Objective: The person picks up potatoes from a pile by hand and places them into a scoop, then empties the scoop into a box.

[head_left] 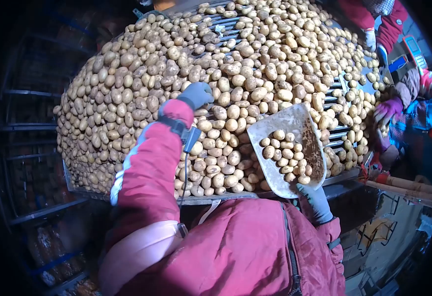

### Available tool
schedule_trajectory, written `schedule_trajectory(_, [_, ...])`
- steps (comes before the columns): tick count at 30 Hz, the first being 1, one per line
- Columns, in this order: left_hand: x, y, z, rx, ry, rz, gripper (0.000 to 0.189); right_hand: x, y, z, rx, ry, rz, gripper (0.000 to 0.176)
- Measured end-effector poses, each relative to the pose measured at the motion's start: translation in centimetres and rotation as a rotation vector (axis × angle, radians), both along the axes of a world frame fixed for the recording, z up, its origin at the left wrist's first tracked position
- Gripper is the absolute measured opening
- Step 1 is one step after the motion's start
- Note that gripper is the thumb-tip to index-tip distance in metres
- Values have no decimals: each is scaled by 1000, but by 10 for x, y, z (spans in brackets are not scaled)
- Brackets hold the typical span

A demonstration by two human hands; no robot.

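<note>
Right hand [317, 200], grey glove, low and right of centre in the frame, is closed tight round the handle end of a scoop [281, 123]; the handle itself is hidden under the glove. The scoop blade points up and left from the hand, out over the near edge of the heap. It holds approx. two dozen small potatoes [284, 155], and a brown dirt streak [313, 148] runs down its right wall.

Left hand [196, 94], also in a grey glove, is just left of centre at the end of a red sleeve w/ a dark strap [174, 126] at the wrist. It lies palm-down on the potato heap [142, 89] w/ fingers bent over the spuds. Can't tell if it grips one or only rests there. The scoop sits right of and below this hand, apart from it, w/ a band of loose potatoes between.

The heap fills the upper and middle frame on a slatted table [235, 197]. Bare slats show at top centre and at the right, beside the scoop.

Other people are at the right edge: a purple glove [388, 109] is on the potatoes right of the scoop, and a white glove [370, 37] is in the upper right. Both are well apart from the person's own hands.
</note>
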State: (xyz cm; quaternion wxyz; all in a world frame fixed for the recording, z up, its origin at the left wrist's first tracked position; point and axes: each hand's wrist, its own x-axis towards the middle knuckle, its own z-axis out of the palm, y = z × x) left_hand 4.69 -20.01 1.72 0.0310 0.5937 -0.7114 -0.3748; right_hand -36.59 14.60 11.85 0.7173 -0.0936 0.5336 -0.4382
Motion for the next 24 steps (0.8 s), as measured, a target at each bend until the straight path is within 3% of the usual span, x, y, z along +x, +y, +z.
schedule_trajectory(1, [-1,16,31,268,494,273,33,-2,2,-3,51,3,60,48])
schedule_trajectory(3, [-52,50,121,387,666,114,38,9,-7,4,26,1,32,45])
schedule_trajectory(5, [-79,70,155,-66,474,-358,40,10,-10,5,-4,9,15,42])
schedule_trajectory(6, [-90,90,181,104,530,-30,46,9,-10,0,12,-2,37,42])
schedule_trajectory(9, [-34,109,130,-88,592,185,52,19,-18,-9,-123,15,-42,42])
schedule_trajectory(10, [-14,93,93,-93,47,164,51,9,-15,-12,-35,-9,30,42])
schedule_trajectory(11, [-6,108,68,-95,45,168,51,3,-13,-14,54,-30,101,41])
schedule_trajectory(12, [-2,135,49,-314,-135,139,49,2,-14,-10,53,-33,104,41])
schedule_trajectory(13, [-1,153,42,-528,-316,109,48,2,-15,-3,88,-66,57,53])
schedule_trajectory(14, [-3,161,41,-529,-321,112,48,2,-15,1,121,-99,11,65])
schedule_trajectory(17, [-20,171,33,-617,-380,174,48,-2,-9,-10,-56,-93,31,66])
schedule_trajectory(19, [-30,167,17,-660,-264,166,51,-5,-7,-5,21,-91,11,66])
schedule_trajectory(20, [-36,162,4,-448,-452,139,50,-6,-5,-2,112,-85,-15,66])
schedule_trajectory(21, [-40,162,-8,-452,-454,133,50,-7,-3,-1,109,-89,-20,66])
schedule_trajectory(23, [-64,166,-3,-492,-420,252,47,-8,-1,0,144,-47,-34,64])
schedule_trajectory(24, [-82,174,2,-676,-160,363,45,-8,-2,2,141,-50,-30,64])
